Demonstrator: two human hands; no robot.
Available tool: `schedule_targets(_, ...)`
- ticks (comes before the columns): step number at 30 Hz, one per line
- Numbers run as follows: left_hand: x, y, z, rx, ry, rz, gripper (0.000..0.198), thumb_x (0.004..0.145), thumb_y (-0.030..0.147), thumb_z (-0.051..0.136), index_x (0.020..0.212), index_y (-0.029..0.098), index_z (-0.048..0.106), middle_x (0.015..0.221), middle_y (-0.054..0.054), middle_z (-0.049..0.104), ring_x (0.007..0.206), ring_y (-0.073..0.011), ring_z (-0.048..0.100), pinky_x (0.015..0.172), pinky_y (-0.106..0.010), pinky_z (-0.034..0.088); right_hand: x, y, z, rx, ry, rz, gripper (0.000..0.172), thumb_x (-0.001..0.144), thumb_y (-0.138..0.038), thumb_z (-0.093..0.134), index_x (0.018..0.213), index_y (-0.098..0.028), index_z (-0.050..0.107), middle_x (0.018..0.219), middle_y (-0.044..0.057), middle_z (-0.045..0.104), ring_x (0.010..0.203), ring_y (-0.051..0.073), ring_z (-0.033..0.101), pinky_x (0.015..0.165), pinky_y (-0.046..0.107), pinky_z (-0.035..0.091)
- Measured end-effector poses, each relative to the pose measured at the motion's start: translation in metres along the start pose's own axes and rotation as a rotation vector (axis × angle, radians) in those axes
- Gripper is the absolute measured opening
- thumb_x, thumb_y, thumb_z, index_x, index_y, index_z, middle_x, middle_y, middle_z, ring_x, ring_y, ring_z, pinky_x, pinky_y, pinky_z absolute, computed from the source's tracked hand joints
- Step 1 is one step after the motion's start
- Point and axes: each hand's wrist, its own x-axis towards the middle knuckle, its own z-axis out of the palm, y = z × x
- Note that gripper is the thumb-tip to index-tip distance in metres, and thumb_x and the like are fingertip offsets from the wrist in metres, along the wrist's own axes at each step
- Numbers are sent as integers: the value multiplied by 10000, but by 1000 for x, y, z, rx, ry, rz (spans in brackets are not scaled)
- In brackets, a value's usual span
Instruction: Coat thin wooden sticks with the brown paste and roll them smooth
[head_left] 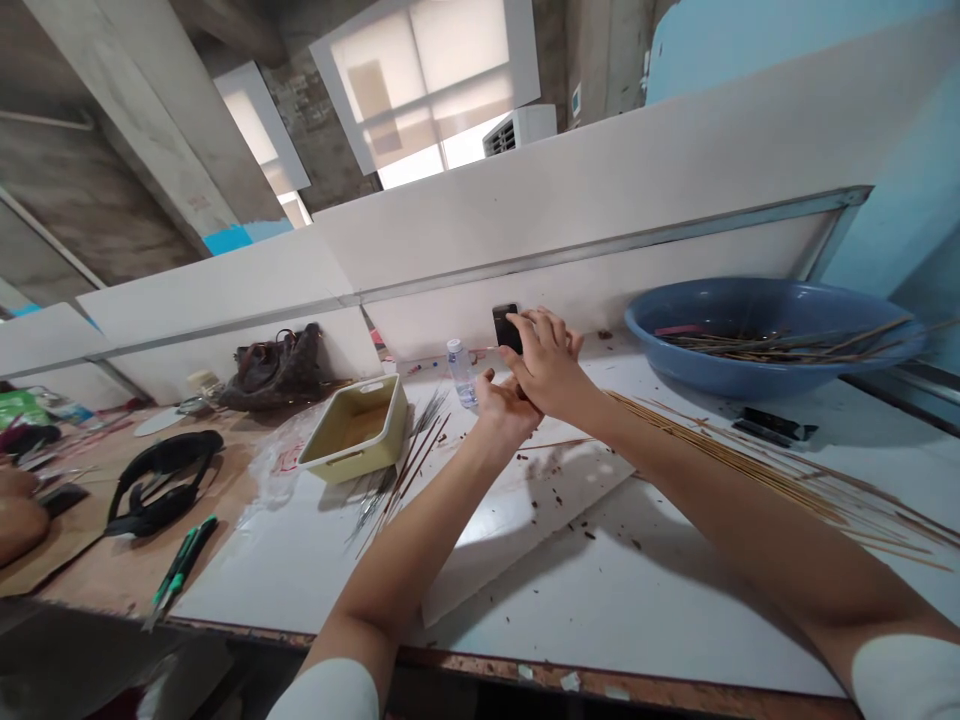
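My right hand [551,360] reaches over my left hand near the white panel. Its thumb and fingers are stretched apart in front of a dark phone [507,325], which stands upright by the panel. Whether the fingertips press on the phone is unclear. My left hand [506,405] is lower, palm turned upward and thumb raised, its other fingers partly hidden by the right hand. Just left of it stands a clear plastic bottle [461,375] with a white cap. Thin brown sticks [720,450] lie in a bundle beside my right forearm.
A large blue basin [712,365] with sticks inside stands at right, a black object [775,425] before it. At left are a yellow-green bin [349,462], thin dark rods [409,460], a handbag [277,370], headphones [154,495] and green-black cutters [184,562]. Brown scraps litter the white table [630,620].
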Motion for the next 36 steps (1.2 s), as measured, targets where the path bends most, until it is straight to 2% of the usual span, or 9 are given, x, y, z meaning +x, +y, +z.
schedule_targets(3, 5, -8, 3, -133, 127, -80, 458, 1084, 490, 349, 1022, 181, 681, 802, -89, 677, 688, -225, 675, 645, -318, 571, 6, 2, -7, 41, 63, -12, 534, 1134, -462, 432, 1605, -221, 507, 1641, 200, 561, 1550, 403, 424, 1234, 626, 340)
schedule_targets(9, -6, -8, 4, 36, 56, -278, 204, 989, 273, 472, 795, 228, 514, 542, 77, 295, 391, -110, 248, 386, -193, 207, -15, 13, -23, 124, 243, 7, 556, 1128, -454, 408, 1645, -249, 423, 1642, 186, 552, 1481, 375, 492, 1226, 606, 359)
schedule_targets(12, -24, 9, -11, 117, 35, -327, 185, 956, 260, 499, 774, 231, 497, 541, 101, 260, 379, -94, 194, 371, -178, 130, -56, 39, -22, 65, 100, 49, 507, 1124, -471, 410, 1559, -237, 526, 1529, 195, 623, 1425, 384, 531, 1179, 589, 389)
schedule_targets(16, -51, 28, -51, 210, 47, -287, 226, 955, 287, 527, 739, 229, 499, 525, 122, 209, 375, -75, 118, 372, -183, 69, -121, 77, -15, -133, -309, 7, 351, 1062, -400, 522, 1307, -235, 711, 1491, 186, 667, 1393, 393, 555, 1143, 579, 391)
schedule_targets(19, -67, 31, -80, 286, 62, -248, 214, 924, 327, 592, 751, 202, 573, 521, 119, 248, 385, -69, 174, 378, -187, 130, -151, 97, -10, -177, -363, 55, 363, 1053, -364, 531, 1330, -224, 721, 1478, 193, 685, 1405, 396, 553, 1117, 577, 402)
schedule_targets(23, -75, 27, -102, 379, 9, -209, 165, 745, 242, 760, 851, 133, 697, 597, 59, 447, 476, -81, 395, 433, -191, 303, -159, 112, -4, -182, -337, 65, 284, 1049, -366, 556, 1191, -256, 777, 1426, 164, 729, 1347, 391, 582, 1077, 593, 403)
schedule_targets(28, -78, 21, -110, 418, -59, -38, 478, 607, 50, 859, 1052, 171, 734, 946, -12, 695, 715, -79, 613, 604, -170, 467, -155, 121, -6, -160, -316, 154, 215, 1037, -359, 602, 982, -258, 784, 1285, 128, 779, 1251, 375, 612, 1026, 575, 404)
schedule_targets(32, -82, 16, -116, 552, -103, 149, 506, 764, 277, 957, 1181, 219, 676, 1122, -50, 742, 821, -130, 707, 644, -218, 498, -153, 118, -14, -158, -313, 118, 222, 1059, -359, 604, 966, -264, 781, 1360, 118, 754, 1317, 380, 595, 1075, 590, 379)
schedule_targets(36, -81, 16, -122, 663, -79, 232, 567, 910, 589, 844, 1267, 244, 570, 801, 46, 665, 529, -104, 570, 479, -221, 334, -149, 108, -23, -133, -254, 51, 192, 1078, -333, 600, 1007, -258, 762, 1354, 128, 770, 1324, 377, 619, 1067, 576, 390)
